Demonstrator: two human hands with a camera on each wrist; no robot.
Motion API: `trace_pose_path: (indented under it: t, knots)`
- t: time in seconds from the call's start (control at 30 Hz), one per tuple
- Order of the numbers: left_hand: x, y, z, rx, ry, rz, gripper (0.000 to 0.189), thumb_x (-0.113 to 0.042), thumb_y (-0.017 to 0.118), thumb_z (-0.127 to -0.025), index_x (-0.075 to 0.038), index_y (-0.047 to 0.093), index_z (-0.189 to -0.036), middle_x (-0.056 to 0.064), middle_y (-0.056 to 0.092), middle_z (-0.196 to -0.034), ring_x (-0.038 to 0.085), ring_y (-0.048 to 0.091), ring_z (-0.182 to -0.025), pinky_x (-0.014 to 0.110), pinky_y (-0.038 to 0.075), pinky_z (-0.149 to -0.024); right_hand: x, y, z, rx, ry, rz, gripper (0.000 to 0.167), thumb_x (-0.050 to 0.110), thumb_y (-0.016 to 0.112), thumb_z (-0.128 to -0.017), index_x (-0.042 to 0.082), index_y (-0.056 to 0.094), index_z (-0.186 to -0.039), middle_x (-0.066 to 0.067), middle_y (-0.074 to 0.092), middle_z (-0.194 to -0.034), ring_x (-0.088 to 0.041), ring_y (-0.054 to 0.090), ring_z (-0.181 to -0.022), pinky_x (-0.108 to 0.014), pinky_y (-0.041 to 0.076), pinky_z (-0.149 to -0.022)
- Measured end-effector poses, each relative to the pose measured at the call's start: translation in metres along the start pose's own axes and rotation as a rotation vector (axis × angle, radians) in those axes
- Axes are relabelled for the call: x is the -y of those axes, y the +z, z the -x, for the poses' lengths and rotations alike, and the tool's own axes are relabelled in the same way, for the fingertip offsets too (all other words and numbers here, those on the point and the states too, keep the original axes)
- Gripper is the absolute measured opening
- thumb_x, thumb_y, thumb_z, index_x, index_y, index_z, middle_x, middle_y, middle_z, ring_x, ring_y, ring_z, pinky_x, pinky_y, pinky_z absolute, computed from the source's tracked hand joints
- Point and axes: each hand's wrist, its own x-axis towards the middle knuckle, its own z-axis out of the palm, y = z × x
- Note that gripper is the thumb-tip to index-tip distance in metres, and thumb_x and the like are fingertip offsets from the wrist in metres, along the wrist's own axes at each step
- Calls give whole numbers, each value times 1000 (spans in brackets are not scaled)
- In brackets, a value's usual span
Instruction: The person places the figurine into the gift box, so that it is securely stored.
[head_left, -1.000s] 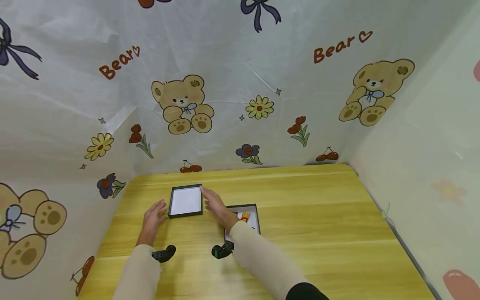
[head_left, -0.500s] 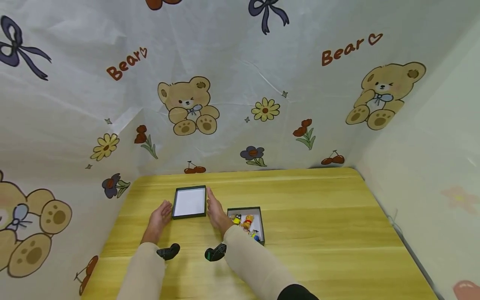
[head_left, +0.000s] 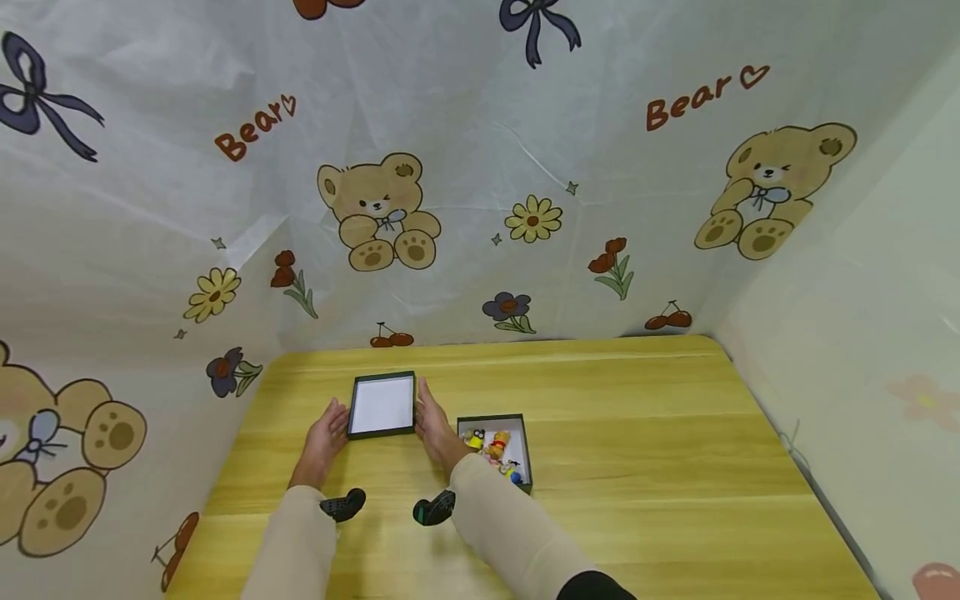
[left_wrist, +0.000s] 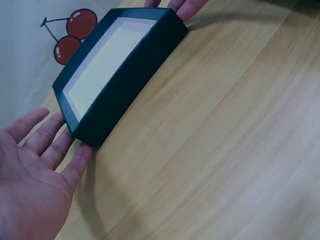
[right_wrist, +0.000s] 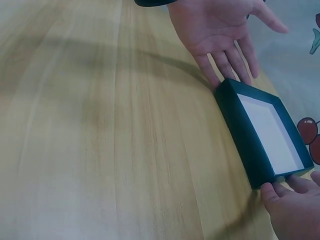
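A shallow dark green box (head_left: pixel 382 404) with a white inside lies on the table at the far left, nothing in it. My left hand (head_left: pixel 325 433) is at its left side. In the left wrist view, the straight, spread fingers of that hand (left_wrist: pixel 40 170) touch the box's near corner. At the opposite side, my right hand (head_left: pixel 437 427) has its fingers along the wall. In the right wrist view, the right hand (right_wrist: pixel 296 207) is at the lower edge and the left hand (right_wrist: pixel 217 30) at the top, fingers against the box.
A second dark-edged box (head_left: pixel 527 454) stands near my right forearm. It holds several small toy figures (head_left: pixel 497 446), one yellow and red like a bear; my sleeve hides part of it. The wooden table (head_left: pixel 637 450) meets a printed cloth wall (head_left: pixel 465 258) at the back.
My right hand has come down from the box's far right corner to lie along its right side. My left hand has moved in against the left side. The view has shifted slightly.
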Motion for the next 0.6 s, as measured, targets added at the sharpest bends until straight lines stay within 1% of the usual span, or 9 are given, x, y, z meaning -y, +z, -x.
trace_pose_path:
  t: [0.13, 0.2, 0.27, 0.37, 0.5, 0.6]
  knots:
    - [-1, 1, 2, -4, -1, -6, 86, -59, 31, -99, 2, 4, -153, 23, 10, -158, 34, 7, -146, 50, 10, -118, 3, -1, 0, 2, 2, 7, 80, 58, 32, -99, 1, 16, -153, -28, 15, -155, -47, 12, -141, -54, 14, -116]
    - [-1, 2, 2, 0, 3, -12, 87, -60, 30, -98, 2, 2, -153, 23, 9, -158, 35, 7, -146, 51, 10, -117, 6, -2, -1, 0, 0, 1, 81, 58, 34, -98, 1, 19, -153, -29, 16, -154, -49, 13, -140, -55, 14, -116]
    - [-2, 3, 3, -1, 5, -3, 86, -60, 29, -99, 2, 3, -153, 23, 9, -158, 35, 7, -146, 52, 10, -117, 9, -3, -1, 13, -2, 13, 81, 60, 36, -97, 3, 19, -153, -29, 16, -155, -49, 12, -141, -54, 14, -116]
    - [-4, 5, 3, -4, 22, 29, 84, -57, 29, -100, 3, 6, -152, 25, 9, -157, 35, 7, -146, 53, 10, -117, 15, -4, -1, 48, 3, 42, 84, 61, 38, -96, 4, 16, -154, -27, 15, -156, -48, 12, -142, -53, 15, -116]
    - [-11, 14, 5, -9, 58, 62, 79, -52, 30, -102, 5, 9, -152, 26, 11, -157, 37, 10, -145, 54, 12, -116, 31, -8, 1, 88, -2, 119, 84, 63, 36, -96, 7, 15, -155, -24, 16, -156, -47, 12, -142, -54, 15, -116]
    - [-17, 20, 10, -16, 90, 99, 75, -48, 31, -103, 5, 11, -152, 26, 12, -157, 38, 12, -144, 53, 15, -116, 44, -9, 3, 122, -29, 175, 82, 64, 33, -96, 10, 17, -155, -23, 16, -156, -47, 13, -142, -56, 14, -115]
